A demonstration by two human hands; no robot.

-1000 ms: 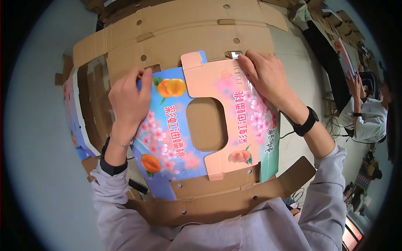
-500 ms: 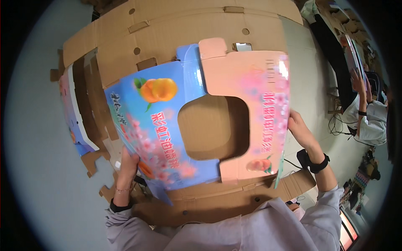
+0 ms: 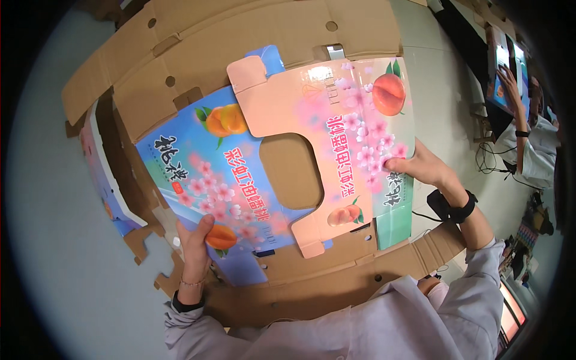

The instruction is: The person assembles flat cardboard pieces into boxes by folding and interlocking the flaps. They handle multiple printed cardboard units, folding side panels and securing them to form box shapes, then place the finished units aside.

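1. Now left hand (image 3: pixel 195 246) fingers pinch the printed carton (image 3: pixel 270 168) at its lower left edge; a second ago they lay on top.
2. Right hand (image 3: pixel 420 168) fingers clamp its right edge.
3. Carton raised off the cardboard stack (image 3: pixel 240 42), flaps opening.

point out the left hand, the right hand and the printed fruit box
left hand (image 3: pixel 195 243), head view, back of the hand
right hand (image 3: pixel 420 168), head view, knuckles
printed fruit box (image 3: pixel 240 180), head view, blue panel

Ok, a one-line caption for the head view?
Left hand and right hand grip opposite edges of a blue-and-pink peach-printed cardboard carton blank above plain brown corrugated cardboard sheets.
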